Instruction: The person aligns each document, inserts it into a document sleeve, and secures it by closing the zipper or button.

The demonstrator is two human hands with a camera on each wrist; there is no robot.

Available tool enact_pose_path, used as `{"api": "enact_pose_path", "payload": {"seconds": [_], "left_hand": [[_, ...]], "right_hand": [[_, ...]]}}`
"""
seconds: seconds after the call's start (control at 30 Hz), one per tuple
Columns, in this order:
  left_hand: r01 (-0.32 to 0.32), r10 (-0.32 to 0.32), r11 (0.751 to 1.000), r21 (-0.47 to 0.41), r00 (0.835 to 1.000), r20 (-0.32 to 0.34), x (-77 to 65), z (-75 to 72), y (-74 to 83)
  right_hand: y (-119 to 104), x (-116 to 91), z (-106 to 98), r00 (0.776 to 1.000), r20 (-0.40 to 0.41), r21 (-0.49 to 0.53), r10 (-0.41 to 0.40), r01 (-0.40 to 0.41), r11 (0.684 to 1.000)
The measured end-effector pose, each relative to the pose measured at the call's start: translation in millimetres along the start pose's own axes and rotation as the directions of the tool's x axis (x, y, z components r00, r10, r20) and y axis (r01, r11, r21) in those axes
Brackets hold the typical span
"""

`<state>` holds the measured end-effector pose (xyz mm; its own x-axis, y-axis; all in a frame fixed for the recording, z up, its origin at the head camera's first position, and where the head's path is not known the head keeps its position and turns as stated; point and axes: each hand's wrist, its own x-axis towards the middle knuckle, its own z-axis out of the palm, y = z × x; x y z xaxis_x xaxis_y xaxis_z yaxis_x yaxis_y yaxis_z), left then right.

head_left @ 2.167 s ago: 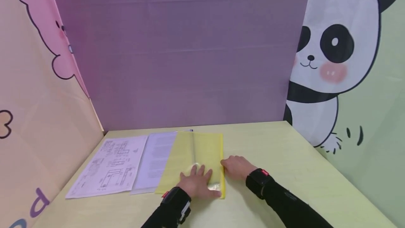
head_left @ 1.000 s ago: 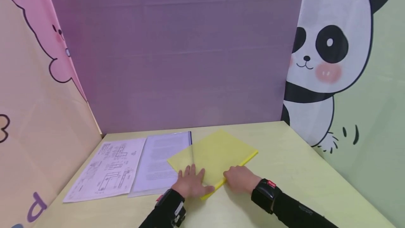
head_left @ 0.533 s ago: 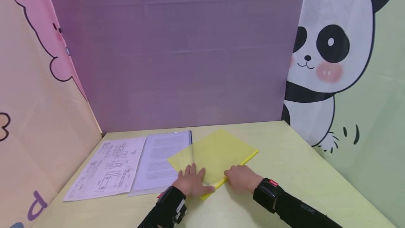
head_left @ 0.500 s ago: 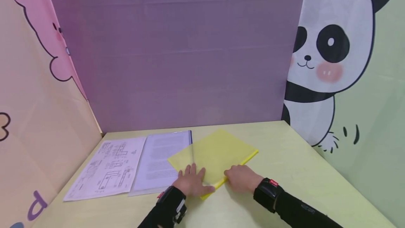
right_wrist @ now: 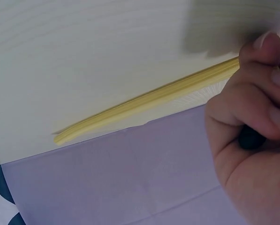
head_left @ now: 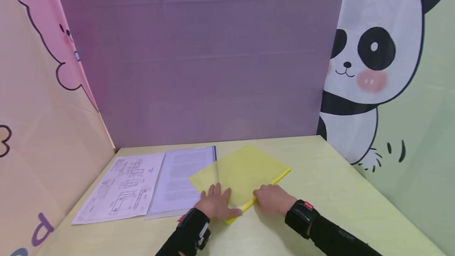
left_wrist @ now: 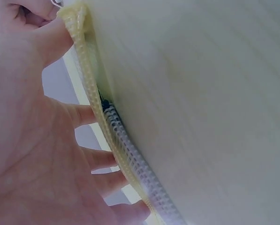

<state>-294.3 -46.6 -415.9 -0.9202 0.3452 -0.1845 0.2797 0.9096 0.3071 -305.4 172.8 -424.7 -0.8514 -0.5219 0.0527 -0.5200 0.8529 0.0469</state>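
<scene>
A translucent yellow document folder (head_left: 249,169) lies turned at an angle, with a thick yellow strip (right_wrist: 149,103) along its near right edge. My left hand (head_left: 215,204) rests on its near corner with fingers spread; the left wrist view shows those fingers (left_wrist: 98,157) straight against the folder's dotted yellow edge (left_wrist: 90,89). At the middle of the strip, my right hand (head_left: 271,200) pinches the edge with curled fingers. The folder's left corner overlaps a clear folder (head_left: 181,181) holding printed pages, which has a dark strip on its right side.
Left of the clear folder lies a white sheet (head_left: 121,189) with line drawings. All of it rests on a pale wooden table (head_left: 337,192). A purple cloth (head_left: 213,58) stands behind, with patterned panels to either side, a panda (head_left: 376,86) on the right one.
Since the earliest frame the yellow folder has turned clockwise, its strip going from upright to slanted, uncovering more of the clear folder. Over the last second, hands and folder stay nearly still.
</scene>
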Motion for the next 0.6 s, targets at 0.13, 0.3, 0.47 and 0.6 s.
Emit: {"api": "enact_pose_path", "payload": {"seconds": [0.13, 0.3, 0.47, 0.6], "left_hand": [[0.006, -0.006, 1.0, 0.002, 1.0, -0.002, 0.5, -0.3, 0.1], [0.011, -0.011, 1.0, 0.005, 1.0, -0.009, 1.4, 0.6, -0.2], [0.008, -0.008, 1.0, 0.011, 1.0, -0.017, 0.7, 0.6, -0.2], [0.003, -0.003, 1.0, 0.011, 1.0, -0.018, -0.4, -0.2, 0.1]], "right_hand": [[-1.3, -0.1, -1.4, 1.0, -0.007, 0.001, 0.006, -0.006, 1.0], [-1.4, 0.4, -0.7, 1.0, -0.012, -0.003, 0.018, -0.018, 1.0], [0.2, 1.7, 1.5, 0.999, -0.018, -0.012, 0.037, -0.037, 0.999], [5.4, 2.7, 4.1, 0.996, 0.001, -0.012, 0.086, -0.086, 0.996]]}}
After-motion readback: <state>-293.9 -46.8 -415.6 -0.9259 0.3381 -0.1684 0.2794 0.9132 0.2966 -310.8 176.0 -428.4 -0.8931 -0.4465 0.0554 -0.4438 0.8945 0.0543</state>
